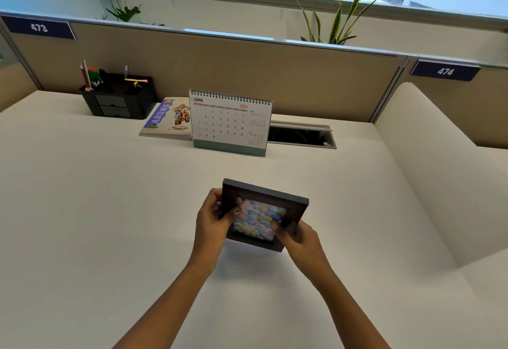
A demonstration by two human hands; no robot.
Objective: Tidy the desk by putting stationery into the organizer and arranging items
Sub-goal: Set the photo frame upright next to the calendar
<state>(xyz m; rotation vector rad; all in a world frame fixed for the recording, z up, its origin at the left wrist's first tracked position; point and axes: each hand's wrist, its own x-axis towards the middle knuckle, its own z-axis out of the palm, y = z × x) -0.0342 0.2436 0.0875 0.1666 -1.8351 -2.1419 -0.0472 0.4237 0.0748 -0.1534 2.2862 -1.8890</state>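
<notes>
A dark-framed picture [261, 218] with pastel pebbles in it is held above the middle of the white desk [96, 197], tilted toward me. My left hand [213, 218] grips its left edge, thumb on the glass. My right hand [298, 240] grips its lower right corner. At the back left stands a black organizer [118, 100] with pens, pencils and other stationery upright in it. A notebook [169, 119] with a motorbike cover lies flat beside it. A June desk calendar [229, 122] stands upright to the notebook's right.
An open cable slot [301, 135] sits in the desk right of the calendar. A beige partition [247, 71] closes the back; a raised side panel [428, 162] closes the right. Plants stand behind the partition.
</notes>
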